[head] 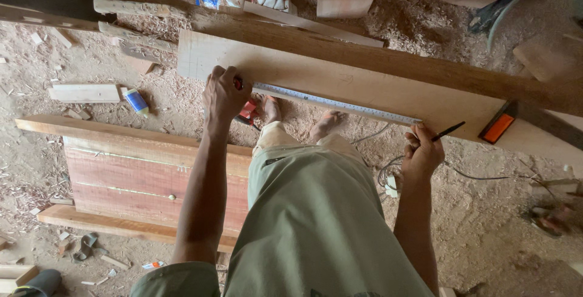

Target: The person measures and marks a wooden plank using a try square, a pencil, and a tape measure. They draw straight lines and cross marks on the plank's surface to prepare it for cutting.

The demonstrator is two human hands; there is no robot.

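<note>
Setting: a woodworking space with a dirt floor (498,236) thick with sawdust and shavings, seen from above the person's own legs and bare feet.
Work surface: a long pale plank (340,81) runs slantwise across the view, a darker board (388,60) lying along its far edge.
Left hand: the left hand (223,93) is clenched over a red tape measure case (238,83) pressed on the plank's near edge.
Tape: the steel tape blade (334,102) stretches flat along that edge to the other hand.
Right hand: the right hand (422,151) pinches a dark pencil (448,130), its tip at the blade's end.
Nearby: an orange-faced block (498,127) rests on the plank just beyond the pencil.
Floor: a reddish panel (139,181) lies left of the legs; a grey cable (473,175) trails right; offcuts lie scattered about.
</note>
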